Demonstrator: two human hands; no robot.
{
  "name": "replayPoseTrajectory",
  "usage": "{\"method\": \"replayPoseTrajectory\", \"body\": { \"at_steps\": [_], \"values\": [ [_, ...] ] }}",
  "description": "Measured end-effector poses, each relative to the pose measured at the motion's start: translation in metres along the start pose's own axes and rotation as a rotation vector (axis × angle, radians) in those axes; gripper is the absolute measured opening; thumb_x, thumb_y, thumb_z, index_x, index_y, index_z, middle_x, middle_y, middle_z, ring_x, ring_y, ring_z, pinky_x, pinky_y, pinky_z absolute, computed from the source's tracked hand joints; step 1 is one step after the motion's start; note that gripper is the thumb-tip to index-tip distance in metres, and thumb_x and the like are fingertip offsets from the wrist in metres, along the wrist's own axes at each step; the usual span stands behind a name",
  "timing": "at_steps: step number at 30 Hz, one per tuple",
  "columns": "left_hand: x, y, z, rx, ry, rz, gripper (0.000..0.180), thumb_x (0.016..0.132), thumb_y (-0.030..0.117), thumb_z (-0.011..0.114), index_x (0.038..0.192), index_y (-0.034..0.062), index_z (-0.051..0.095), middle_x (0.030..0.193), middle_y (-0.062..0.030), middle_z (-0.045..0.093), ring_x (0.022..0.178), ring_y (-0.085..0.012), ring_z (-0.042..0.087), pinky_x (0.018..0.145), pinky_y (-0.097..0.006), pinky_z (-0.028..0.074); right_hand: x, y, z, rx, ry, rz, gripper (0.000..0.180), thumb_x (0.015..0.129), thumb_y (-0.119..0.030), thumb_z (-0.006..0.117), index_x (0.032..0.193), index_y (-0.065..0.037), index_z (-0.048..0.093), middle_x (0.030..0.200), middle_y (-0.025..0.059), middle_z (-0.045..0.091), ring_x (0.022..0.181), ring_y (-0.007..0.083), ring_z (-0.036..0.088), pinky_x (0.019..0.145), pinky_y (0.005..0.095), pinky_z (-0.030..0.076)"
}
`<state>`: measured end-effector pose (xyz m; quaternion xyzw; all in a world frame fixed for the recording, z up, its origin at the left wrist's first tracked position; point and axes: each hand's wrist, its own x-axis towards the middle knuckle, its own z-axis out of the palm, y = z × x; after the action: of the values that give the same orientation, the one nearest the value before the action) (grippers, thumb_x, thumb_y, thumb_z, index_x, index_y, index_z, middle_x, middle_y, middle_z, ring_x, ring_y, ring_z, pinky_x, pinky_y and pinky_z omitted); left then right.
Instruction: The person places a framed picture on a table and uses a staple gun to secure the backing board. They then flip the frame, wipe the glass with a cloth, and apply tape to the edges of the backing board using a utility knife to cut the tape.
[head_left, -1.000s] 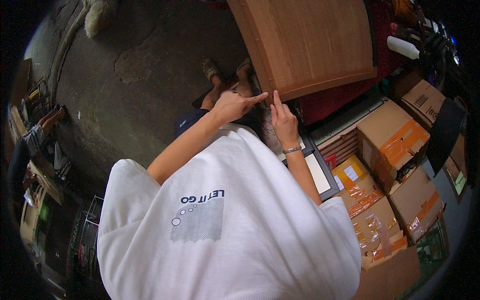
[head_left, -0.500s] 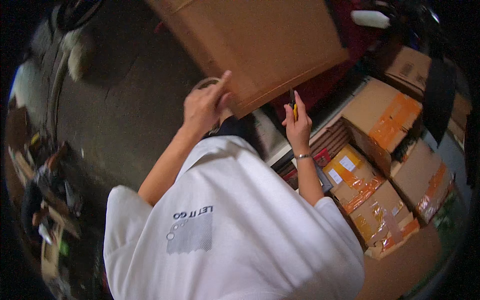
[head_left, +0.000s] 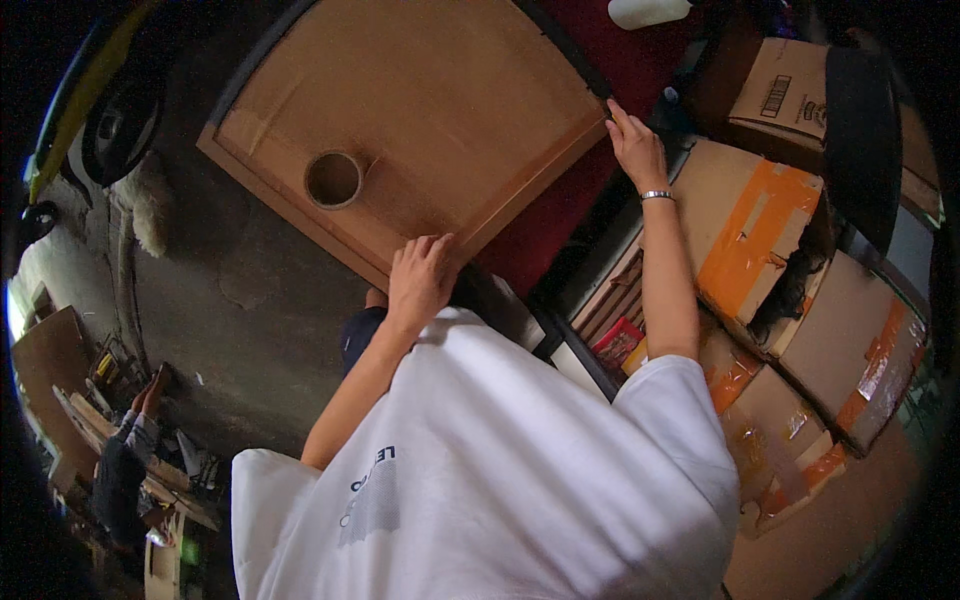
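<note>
A large brown cardboard panel [head_left: 450, 110] with dark edging on its far-left and right sides lies tilted before me. My left hand [head_left: 424, 278] is closed over its near edge, fingers bent onto the top face. At the right corner, my right hand [head_left: 636, 150] grips the edge, with its index finger reaching along it; the underside of this hand is hidden. A brown ring-shaped roll of tape [head_left: 334, 181] rests on the panel, left of its middle, with a short end sticking out. No cutter shows in this view.
Taped cardboard boxes [head_left: 742, 220] are stacked to my right, beside a red packet [head_left: 618, 345]. Dark red cloth [head_left: 560, 190] lies under the panel's right side. At the lower left, another person [head_left: 122, 480] works among boards; a pale furry animal [head_left: 150, 210] is on the floor.
The tape roll, earlier by my left hand, now lies on the panel. My right hand has moved up to the right corner, and the yellow-handled cutter it held is out of sight.
</note>
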<state>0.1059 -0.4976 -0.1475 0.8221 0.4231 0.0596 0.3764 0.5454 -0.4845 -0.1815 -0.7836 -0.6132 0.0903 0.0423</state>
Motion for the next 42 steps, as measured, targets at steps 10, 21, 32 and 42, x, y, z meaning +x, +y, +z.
{"method": "replayPoseTrajectory", "body": {
  "at_steps": [10,21,32,42],
  "values": [
    [0.026,0.019,0.023,0.071,-0.083,-0.218,0.035,0.088,0.024,0.073,0.116,0.0049,0.065,0.112,-0.0141,0.065,0.108,-0.0330,0.058,0.090,-0.045,0.044,0.000,0.001,-0.009,-0.067,-0.115,0.036,0.039,0.104,-0.030,0.055,0.142,-0.020,0.056,0.096,0.0156,0.070,0.079,0.0401,0.069,0.066,0.0494,0.058],
    [0.038,0.012,0.030,0.100,-0.075,-0.153,0.025,0.082,0.021,0.074,0.101,0.0068,0.065,0.100,-0.0112,0.065,0.104,-0.0326,0.059,0.087,-0.047,0.044,-0.018,-0.018,-0.036,0.118,0.005,0.053,0.042,0.105,-0.028,0.054,0.146,-0.022,0.051,0.107,0.0140,0.069,0.089,0.0380,0.070,0.075,0.0482,0.059],
    [0.074,-0.019,-0.006,-0.162,-0.200,-0.008,0.015,0.085,0.017,0.071,0.092,0.0036,0.065,0.096,-0.0137,0.063,0.097,-0.0349,0.060,0.085,-0.045,0.050,0.014,-0.042,-0.016,0.276,0.323,0.038,0.014,0.096,-0.011,0.066,0.108,-0.007,0.072,0.107,0.0110,0.068,0.096,0.0316,0.068,0.084,0.0407,0.057],
    [0.076,-0.023,-0.010,-0.303,-0.103,0.067,0.013,0.085,0.009,0.071,0.094,0.0013,0.066,0.094,-0.0158,0.064,0.093,-0.0378,0.060,0.082,-0.045,0.050,0.000,0.033,-0.006,-0.068,0.090,-0.302,0.037,0.087,-0.008,0.069,0.121,-0.023,0.074,0.106,0.0028,0.067,0.093,0.0257,0.064,0.082,0.0392,0.056]
  ]
}}
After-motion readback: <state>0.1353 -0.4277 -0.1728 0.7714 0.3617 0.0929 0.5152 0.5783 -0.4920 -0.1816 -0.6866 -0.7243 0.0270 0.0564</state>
